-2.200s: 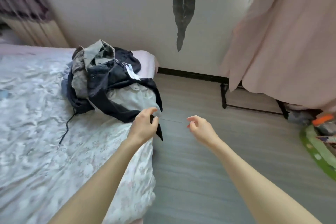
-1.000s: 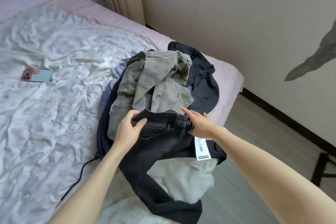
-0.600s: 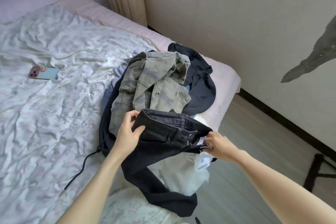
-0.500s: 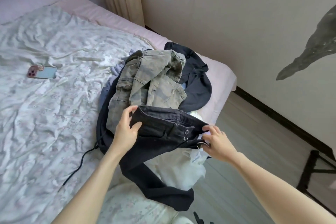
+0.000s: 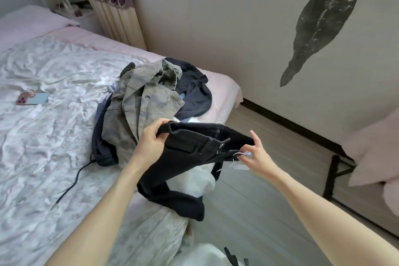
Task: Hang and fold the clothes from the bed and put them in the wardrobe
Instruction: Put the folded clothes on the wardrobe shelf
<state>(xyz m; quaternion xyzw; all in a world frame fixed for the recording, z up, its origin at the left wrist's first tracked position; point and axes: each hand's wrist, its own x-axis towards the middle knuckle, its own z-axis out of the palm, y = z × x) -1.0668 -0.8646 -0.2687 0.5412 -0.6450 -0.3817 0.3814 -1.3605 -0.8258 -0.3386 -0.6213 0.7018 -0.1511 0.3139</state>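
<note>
The pair of black denim jeans (image 5: 190, 157) hangs by its waistband above the edge of the bed (image 5: 43, 147), one leg trailing down onto a white garment (image 5: 194, 179). The left hand (image 5: 151, 144) grips one end of the waistband; the right hand (image 5: 254, 155) pinches the other end near the button. Denim like this is probably fairly heavy, limp yet thick, and not slippery. The waistband seems the firmest place to hold it. The crumpled camouflage jacket (image 5: 142, 106) lies on the pile behind.
</note>
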